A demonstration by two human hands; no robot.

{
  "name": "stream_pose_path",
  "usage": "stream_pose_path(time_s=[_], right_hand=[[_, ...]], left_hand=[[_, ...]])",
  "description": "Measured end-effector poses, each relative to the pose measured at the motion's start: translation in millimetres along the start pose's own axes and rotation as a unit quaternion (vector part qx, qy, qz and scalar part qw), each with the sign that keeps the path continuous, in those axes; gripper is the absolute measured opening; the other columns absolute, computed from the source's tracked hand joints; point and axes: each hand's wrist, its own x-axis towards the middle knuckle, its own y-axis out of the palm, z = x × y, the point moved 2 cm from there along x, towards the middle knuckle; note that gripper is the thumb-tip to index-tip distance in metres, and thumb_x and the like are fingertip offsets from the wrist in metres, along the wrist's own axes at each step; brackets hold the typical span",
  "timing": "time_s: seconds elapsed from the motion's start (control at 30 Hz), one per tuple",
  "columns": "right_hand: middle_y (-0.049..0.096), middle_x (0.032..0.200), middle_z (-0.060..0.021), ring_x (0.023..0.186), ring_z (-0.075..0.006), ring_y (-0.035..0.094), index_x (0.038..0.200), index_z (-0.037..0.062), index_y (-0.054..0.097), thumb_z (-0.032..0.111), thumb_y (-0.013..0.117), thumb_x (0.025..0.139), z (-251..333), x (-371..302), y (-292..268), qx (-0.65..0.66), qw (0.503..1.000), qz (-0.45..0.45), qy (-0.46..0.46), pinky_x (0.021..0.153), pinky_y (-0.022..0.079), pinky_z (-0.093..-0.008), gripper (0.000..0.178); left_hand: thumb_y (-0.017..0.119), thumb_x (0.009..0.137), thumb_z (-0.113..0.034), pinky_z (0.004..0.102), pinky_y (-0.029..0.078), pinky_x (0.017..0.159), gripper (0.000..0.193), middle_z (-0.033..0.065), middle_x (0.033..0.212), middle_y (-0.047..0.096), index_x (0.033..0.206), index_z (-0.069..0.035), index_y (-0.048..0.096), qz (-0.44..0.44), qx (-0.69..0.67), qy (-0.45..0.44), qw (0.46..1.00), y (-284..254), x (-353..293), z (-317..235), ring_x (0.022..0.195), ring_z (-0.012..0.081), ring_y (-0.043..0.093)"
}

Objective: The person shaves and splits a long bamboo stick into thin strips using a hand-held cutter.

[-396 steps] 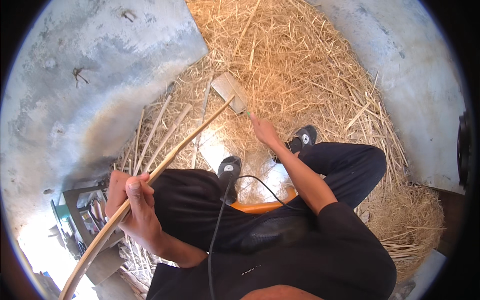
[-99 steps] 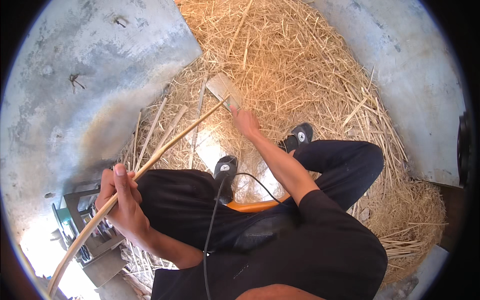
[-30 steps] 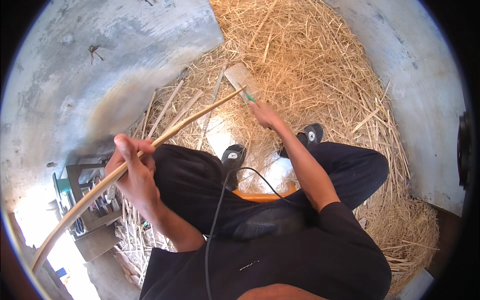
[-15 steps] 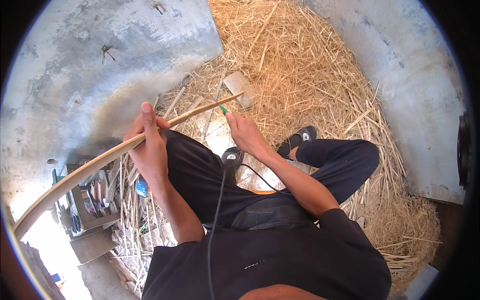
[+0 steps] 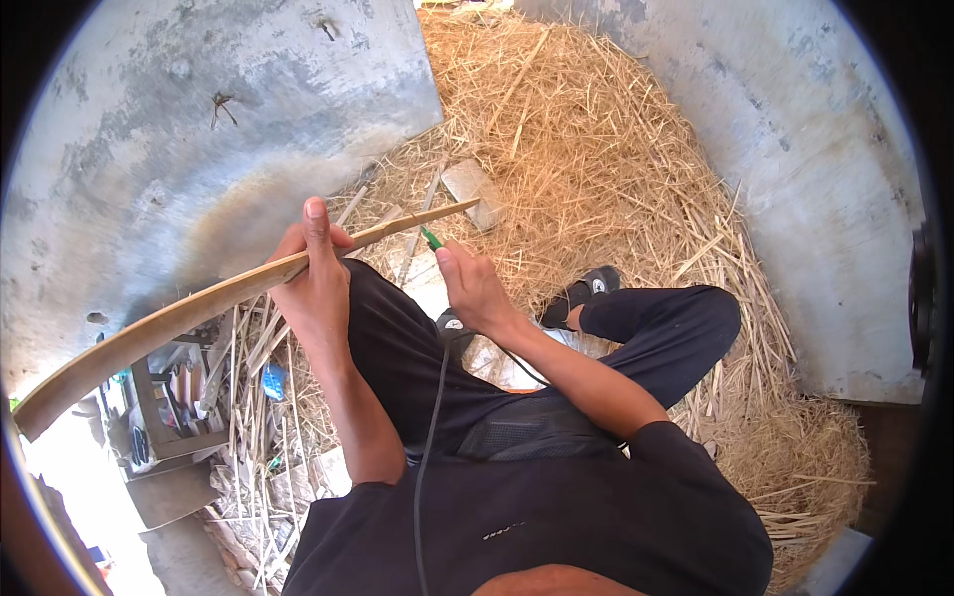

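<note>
One strip (image 5: 229,288) across grasping left hand (image 5: 316,260), right hand (image 5: 475,286) clasping green tool (image 5: 430,238), perhaps touching strip

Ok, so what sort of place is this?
Probably a small workshop for wood or bamboo: straw-coloured shavings lie thickly heaped beside a worn grey wall, the left hand holds a long pale strip, and the right hand holds a green-handled tool.

Green tool (image 5: 431,238) partly hidden in right hand (image 5: 475,288); tip too small to tell; black cable (image 5: 426,452) cut off at lower edge.
</note>
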Motion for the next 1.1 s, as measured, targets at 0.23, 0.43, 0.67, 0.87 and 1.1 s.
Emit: stream_pose_path(time_s=[0.23, 0.43, 0.67, 0.87, 1.1], right_hand=[[0.055, 0.062, -0.0285, 0.059, -0.0461, 0.055, 0.081, -0.002, 0.054, 0.031, 0.035, 0.098, 12, 15, 10, -0.086, 0.992, -0.078, 0.046, 0.057, 0.045, -0.0507, 0.041], [0.053, 0.061, -0.027, 0.059, -0.0437, 0.054, 0.076, -0.0039, 0.053, 0.032, 0.035, 0.099, 10, 9, 4, -0.109, 0.99, -0.022, 0.087, 0.057, 0.042, -0.0491, 0.046], [0.054, 0.06, -0.0259, 0.058, -0.0423, 0.056, 0.079, -0.0018, 0.053, 0.031, 0.038, 0.097, 13, 1, -6, -0.109, 0.993, -0.032, 0.027, 0.055, 0.044, -0.0493, 0.04], [0.054, 0.055, -0.0239, 0.053, -0.0431, 0.056, 0.077, 0.0004, 0.052, 0.031, 0.042, 0.096, 18, 7, 5, -0.16, 0.984, -0.071, 0.016, 0.052, 0.044, -0.0506, 0.037], [0.053, 0.056, -0.0253, 0.056, -0.0418, 0.056, 0.078, -0.0006, 0.053, 0.03, 0.04, 0.097, 26, 1, 8, -0.109, 0.992, -0.058, 0.019, 0.053, 0.043, -0.0503, 0.038]], left_hand=[[0.058, 0.093, -0.036, 0.0222, 0.027, 0.045, 0.046, -0.0027, 0.053, 0.043, 0.063, -0.001, 0.058, -0.03, 0.022, -0.005, 0.999, -4, 1, 1, 0.049, 0.0042, 0.036], [0.059, 0.093, -0.031, 0.0225, 0.028, 0.046, 0.042, -0.0023, 0.054, 0.043, 0.063, -0.002, 0.057, -0.009, 0.025, 0.019, 0.999, -7, 2, 5, 0.05, 0.0042, 0.035], [0.059, 0.093, -0.03, 0.0212, 0.026, 0.042, 0.041, -0.0029, 0.053, 0.042, 0.063, -0.002, 0.056, 0.009, 0.009, 0.028, 1.0, -7, 1, 10, 0.046, 0.0029, 0.034], [0.06, 0.091, -0.034, 0.0189, 0.023, 0.036, 0.04, -0.0037, 0.05, 0.042, 0.066, -0.003, 0.056, 0.01, 0.016, 0.093, 0.995, -8, 8, 13, 0.039, 0.0012, 0.034], [0.062, 0.091, -0.025, 0.0243, 0.031, 0.05, 0.038, -0.0003, 0.057, 0.046, 0.062, -0.001, 0.056, 0.01, 0.015, 0.042, 0.999, -10, 1, 11, 0.054, 0.0061, 0.038]])
